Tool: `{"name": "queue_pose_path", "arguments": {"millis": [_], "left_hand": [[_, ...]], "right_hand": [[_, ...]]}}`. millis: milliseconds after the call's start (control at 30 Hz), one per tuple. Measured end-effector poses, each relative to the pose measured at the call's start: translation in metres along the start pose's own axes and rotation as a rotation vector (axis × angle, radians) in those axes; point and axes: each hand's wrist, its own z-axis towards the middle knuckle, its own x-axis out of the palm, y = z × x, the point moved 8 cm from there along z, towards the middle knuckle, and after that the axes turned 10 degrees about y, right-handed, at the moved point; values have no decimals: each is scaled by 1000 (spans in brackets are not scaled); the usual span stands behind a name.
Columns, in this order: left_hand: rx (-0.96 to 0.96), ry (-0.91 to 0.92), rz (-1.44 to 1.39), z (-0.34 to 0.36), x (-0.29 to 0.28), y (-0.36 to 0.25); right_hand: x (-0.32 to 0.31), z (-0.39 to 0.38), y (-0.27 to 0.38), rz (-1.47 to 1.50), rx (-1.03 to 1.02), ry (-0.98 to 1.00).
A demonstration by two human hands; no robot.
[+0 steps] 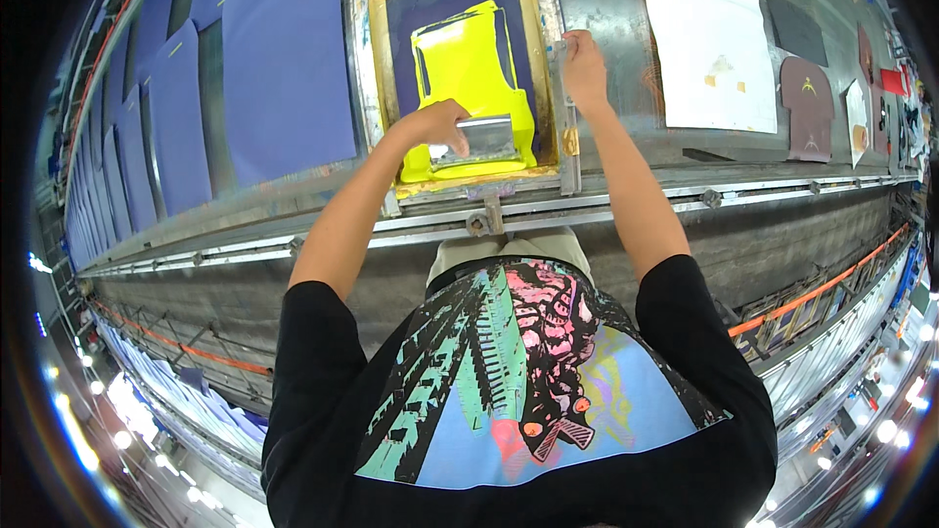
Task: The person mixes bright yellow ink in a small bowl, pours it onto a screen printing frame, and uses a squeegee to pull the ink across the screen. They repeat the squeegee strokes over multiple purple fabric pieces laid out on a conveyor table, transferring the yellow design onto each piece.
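Left hand (436, 125) closed on the left end of a flat silvery metal squeegee (492, 140); squeegee lies over the near part of the bright yellow ink (468, 54), inside a yellowish rectangular frame (540, 59); right hand (586, 70) narrow, fingers curled at the frame's silvery metal right bar (570, 171), cannot tell whether gripping; flat blue panels (289, 68) left; large white sheet (706, 34) right, mauve garment-shaped piece (807, 115) beyond it, farther right.

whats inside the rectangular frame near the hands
Inside the frame: bright yellow ink on a dark surface, and a broad shiny tool held by the left hand. Whatever the ink, tool and hand cover cannot be seen.
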Motion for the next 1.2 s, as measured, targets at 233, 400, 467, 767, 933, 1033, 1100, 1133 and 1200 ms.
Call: {"name": "queue_pose_path", "arguments": {"millis": [233, 400, 467, 767, 933, 1033, 1100, 1133, 1200], "left_hand": [[39, -376, -30, -8, -123, 18], [-48, -1000, 318, -17, -167, -9], [-57, -1098, 448, -16, -140, -36], [194, -1211, 502, -54, 0, -38], [68, -1168, 337, -40, -105, -27], [-97, -1058, 232, -28, -171, -16], [-119, -1070, 369, -20, -172, -22], [-119, -1080, 399, -17, -164, -25], [-123, -1090, 499, -19, -131, -39]], "right_hand": [[1, -1, 5, 52, 105, 78], [-2, -2, 7, 85, 75, 64], [-5, 0, 6, 86, 80, 48], [-5, -3, 6, 102, 104, 73], [-9, -2, 8, 129, 83, 55], [-5, -2, 12, 126, 109, 110], [-4, -3, 10, 146, 85, 98], [-2, -2, 8, 159, 79, 91], [-7, -5, 2, 202, 94, 55]]}}
